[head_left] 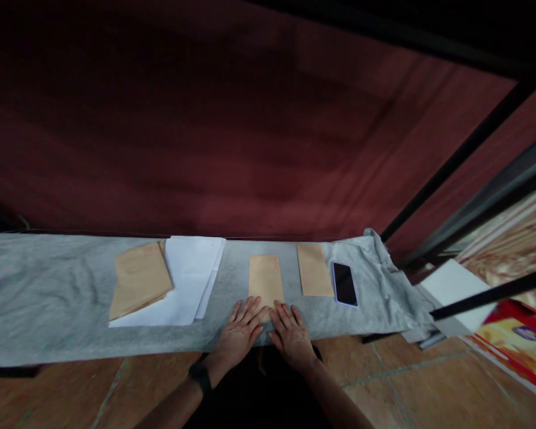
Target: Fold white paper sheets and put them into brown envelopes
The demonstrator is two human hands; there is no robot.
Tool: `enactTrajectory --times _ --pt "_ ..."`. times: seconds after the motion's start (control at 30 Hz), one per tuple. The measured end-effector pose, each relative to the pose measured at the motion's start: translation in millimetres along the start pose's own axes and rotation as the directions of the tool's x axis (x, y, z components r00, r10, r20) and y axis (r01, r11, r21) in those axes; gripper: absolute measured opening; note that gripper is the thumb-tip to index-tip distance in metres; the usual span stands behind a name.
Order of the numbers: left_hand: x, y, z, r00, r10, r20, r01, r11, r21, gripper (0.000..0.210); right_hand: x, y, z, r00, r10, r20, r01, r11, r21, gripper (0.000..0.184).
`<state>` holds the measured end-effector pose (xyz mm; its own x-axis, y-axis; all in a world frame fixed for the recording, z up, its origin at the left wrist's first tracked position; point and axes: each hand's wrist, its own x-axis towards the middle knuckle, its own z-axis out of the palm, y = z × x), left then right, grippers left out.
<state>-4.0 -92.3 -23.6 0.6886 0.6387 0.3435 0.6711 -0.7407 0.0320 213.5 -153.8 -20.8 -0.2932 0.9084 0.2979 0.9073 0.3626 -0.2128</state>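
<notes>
A brown paper envelope [265,277] lies flat on the grey cloth in front of me, its near end partly covered by my fingers. My left hand [240,330] rests on its near left edge, fingers stretched and slightly spread. On the near right edge lies my right hand [291,335], palm down with its fingers out flat. Neither hand grasps anything. Another brown envelope [315,271] sits just to the right. Farther left, a stack of brown envelopes [142,277] overlaps several white paper sheets [192,277].
A grey cloth [62,292] covers the long narrow surface. Beside the right envelope lies a phone [345,284] with a dark screen. Dark metal bars [455,161] slant along the right, near a white box [455,292] and a red-and-yellow package [518,339]. A dark red wall [232,149] rises behind.
</notes>
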Motion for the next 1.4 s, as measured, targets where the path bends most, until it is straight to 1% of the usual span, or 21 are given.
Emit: enactTrajectory --times 0.13,0.23,0.3,0.37,0.43,0.53,0.67,0.73,0.77,0.83,0.87,0.9,0.93,0.97,1.0,1.07,1.13,1.17,1.2,1.27,1.4 --pt "-13 -2 -3.9 1.000 0.016 -0.016 -0.016 0.999 -0.034 0.043 -7 -1 2 0.997 0.060 -0.037 -0.058 0.997 0.054 0.059" --pt "-15 3 -5.1 0.998 -0.061 -0.008 0.060 0.997 -0.056 0.038 -9 1 1 0.993 0.106 -0.048 -0.100 0.989 0.106 0.054" --pt "-11 8 -7.5 0.990 -0.136 0.045 0.139 0.989 -0.054 0.037 -8 1 -1 0.985 0.165 -0.050 -0.158 0.979 0.127 0.049" --pt "-3 13 -12.1 0.975 -0.178 0.130 0.184 0.983 -0.030 0.037 -4 0 -2 0.969 0.240 -0.054 -0.230 0.962 0.144 0.045" --pt "7 17 -18.3 0.960 -0.168 0.222 0.170 0.985 0.012 0.046 1 -3 -3 0.950 0.307 -0.055 -0.294 0.941 0.169 0.043" --pt "20 19 -27.4 0.936 -0.129 0.328 0.107 0.991 0.083 0.061 9 -10 -4 0.921 0.386 -0.046 -0.367 0.904 0.220 0.044" --pt "31 21 -33.7 0.922 -0.103 0.374 0.061 0.991 0.121 0.061 20 -17 -3 0.880 0.473 -0.041 -0.431 0.833 0.348 0.043" --pt "35 23 -35.5 0.918 -0.106 0.381 0.058 0.989 0.134 0.056 23 -17 -2 0.835 0.547 -0.050 -0.452 0.736 0.505 0.040" --pt "36 23 -36.7 0.916 -0.107 0.386 0.058 0.989 0.137 0.054 24 -15 -2 0.785 0.618 -0.040 -0.466 0.631 0.620 0.037" --pt "38 21 -40.4 0.917 -0.106 0.386 0.059 0.989 0.132 0.049 23 -12 -1 0.645 0.762 0.060 -0.461 0.326 0.825 0.036" --pt "39 20 -42.9 0.921 -0.110 0.373 0.066 0.990 0.128 0.046 22 -11 0 0.581 0.802 0.136 -0.442 0.172 0.880 0.038" --pt "39 19 -45.5 0.928 -0.116 0.353 0.077 0.989 0.124 0.044 20 -10 0 0.536 0.817 0.211 -0.425 0.046 0.904 0.042" --pt "39 19 -47.9 0.937 -0.120 0.327 0.086 0.989 0.118 0.042 18 -11 0 0.515 0.813 0.273 -0.417 -0.040 0.908 0.046" --pt "38 19 -49.9 0.947 -0.118 0.298 0.090 0.990 0.107 0.041 16 -13 0 0.517 0.795 0.317 -0.421 -0.086 0.903 0.049" --pt "37 20 -51.2 0.957 -0.108 0.271 0.086 0.992 0.092 0.041 15 -17 0 0.536 0.765 0.357 -0.423 -0.122 0.898 0.053" --pt "36 24 -50.8 0.971 -0.067 0.229 0.055 0.997 0.061 0.044 16 -26 0 0.585 0.676 0.448 -0.398 -0.242 0.885 0.056" --pt "33 30 -46.5 0.978 -0.023 0.206 0.016 0.999 0.035 0.049 21 -36 -1 0.621 0.608 0.494 -0.341 -0.357 0.870 0.055" --pt "32 32 -43.3 0.980 -0.009 0.197 0.004 1.000 0.027 0.050 24 -39 0 0.624 0.602 0.499 -0.307 -0.399 0.864 0.054" --pt "30 34 -39.7 0.982 0.004 0.187 -0.008 1.000 0.021 0.050 27 -41 0 0.614 0.614 0.496 -0.276 -0.422 0.863 0.054" --pt "25 32 -32.0 0.989 0.025 0.146 -0.027 1.000 0.011 0.047 33 -40 1 0.581 0.660 0.477 -0.237 -0.424 0.874 0.052" --pt "9 14 -17.0 1.000 0.011 -0.023 -0.010 0.999 0.044 0.038 38 -14 -4 0.525 0.736 0.426 -0.190 -0.387 0.902 0.046"
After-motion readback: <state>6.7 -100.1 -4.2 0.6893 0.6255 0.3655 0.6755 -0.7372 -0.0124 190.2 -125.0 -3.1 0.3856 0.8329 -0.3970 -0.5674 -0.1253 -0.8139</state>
